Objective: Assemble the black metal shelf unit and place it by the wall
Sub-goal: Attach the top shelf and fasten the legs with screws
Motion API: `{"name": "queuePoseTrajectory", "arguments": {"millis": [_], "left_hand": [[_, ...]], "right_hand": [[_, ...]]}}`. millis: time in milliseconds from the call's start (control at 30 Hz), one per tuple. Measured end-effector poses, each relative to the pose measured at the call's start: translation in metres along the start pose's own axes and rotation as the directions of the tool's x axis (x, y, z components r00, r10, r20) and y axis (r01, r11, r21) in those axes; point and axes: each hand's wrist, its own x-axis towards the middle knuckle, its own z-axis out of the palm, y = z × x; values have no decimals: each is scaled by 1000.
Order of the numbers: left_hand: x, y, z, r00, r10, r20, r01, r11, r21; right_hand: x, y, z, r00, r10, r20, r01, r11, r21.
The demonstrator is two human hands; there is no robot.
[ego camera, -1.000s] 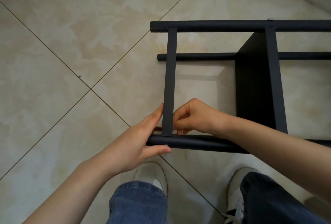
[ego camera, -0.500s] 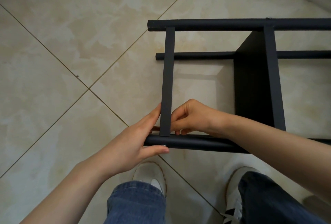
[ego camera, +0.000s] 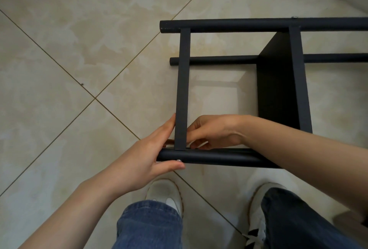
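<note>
Handling: judged stiff and fairly heavy; painted metal of the shelf unit (ego camera: 278,81) probably smooth and a little slippery, unlikely to bend, but likely to scratch tile if dropped.
Where to hold: judged best on the round near post (ego camera: 219,158), close to a joint, with both hands; the flat crossbar (ego camera: 183,89) looked thin-edged and worse for lifting.
Look: matte black throughout; round tubes joined by flat strips, with one solid dark panel (ego camera: 276,89) beyond the near post and to its right.
Position: lay on its side on the floor (ego camera: 59,69), near post closest to the person's feet, far post (ego camera: 239,26) parallel and well beyond it.
Left hand (ego camera: 139,155): clasped round the left end of the near post, thumb on its near side, fingers reaching up beside the crossbar.
Right hand (ego camera: 215,131): fingers curled, pinched on the crossbar just above the near post.
Fastener: silver screw head (ego camera: 179,160) sat on the near post, touching the left thumb tip.
</note>
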Motion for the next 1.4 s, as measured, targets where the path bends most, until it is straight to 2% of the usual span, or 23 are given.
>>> {"name": "queuePoseTrajectory", "arguments": {"millis": [167,367,567,767,967,1100,1267,1400], "left_hand": [[0,1,0,1000,2,4,-2,1000,-17],[-1,2,0,1000,0,-1,-1,1000,-11],[0,1,1,1000,0,-2,0,1000,-17],[0,0,1,1000,4,-12,-4,1000,-8],[0,0,1,1000,-1,-12,0,1000,-20],[0,0,2,1000,-1,-18,0,1000,-20],[0,1,2,1000,2,-16,-2,1000,-22],[0,0,2,1000,3,-14,-3,1000,-13]], "right_hand": [[2,3,-6,999,1,38,-4,998,70],[4,4,-4,999,-10,47,8,999,43],[3,3,-8,997,-26,68,18,994,105],[7,2,-4,999,-12,37,11,999,43],[4,0,-10,996,11,84,-16,998,65],[5,-2,-7,998,20,59,-21,1000,5],[3,-4,-11,996,11,90,-16,999,47],[5,-2,-11,996,34,79,-33,999,-16]]}}
